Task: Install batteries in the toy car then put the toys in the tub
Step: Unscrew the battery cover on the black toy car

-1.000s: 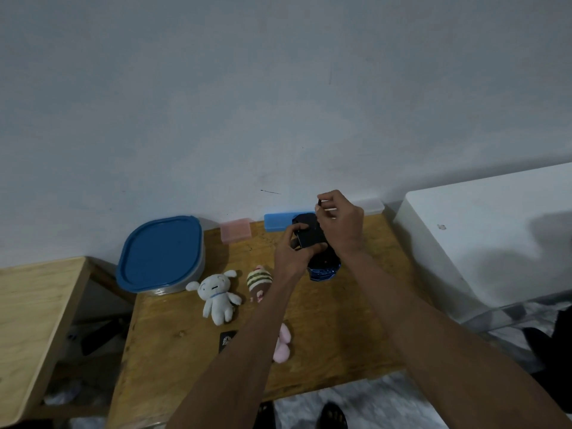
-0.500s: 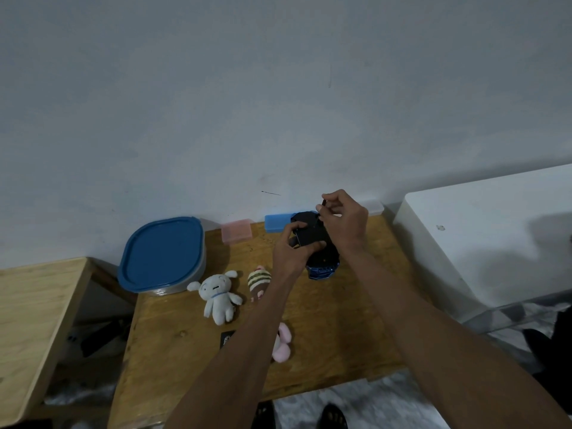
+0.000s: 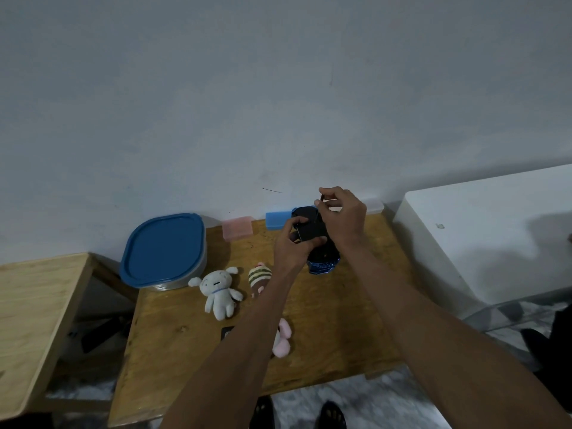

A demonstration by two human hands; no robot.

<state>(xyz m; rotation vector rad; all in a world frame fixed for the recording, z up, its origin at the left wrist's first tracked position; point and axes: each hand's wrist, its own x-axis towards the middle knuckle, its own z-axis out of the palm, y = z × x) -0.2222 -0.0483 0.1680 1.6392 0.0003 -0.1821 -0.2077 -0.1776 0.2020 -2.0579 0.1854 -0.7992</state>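
Note:
The black and blue toy car (image 3: 322,258) is held upside down above the wooden table (image 3: 340,320). My left hand (image 3: 292,243) grips its left side. Above the car's far end, my right hand (image 3: 343,216) pinches a small dark thin thing between thumb and fingertips; what it is cannot be told. The tub (image 3: 164,252), with a blue lid on it, stands at the table's back left. A white plush (image 3: 219,292), a striped plush (image 3: 260,277) and a pink plush (image 3: 283,339) lie on the table, the pink one partly hidden by my left forearm.
A pink box (image 3: 237,227) and a blue box (image 3: 277,219) sit against the wall. A small black piece (image 3: 227,332) lies near the pink plush. A white cabinet (image 3: 495,236) stands to the right and a second wooden table (image 3: 34,320) to the left.
My right hand has risen slightly from the car's far end with the small dark thing pinched in it. The left hand keeps its grip on the car.

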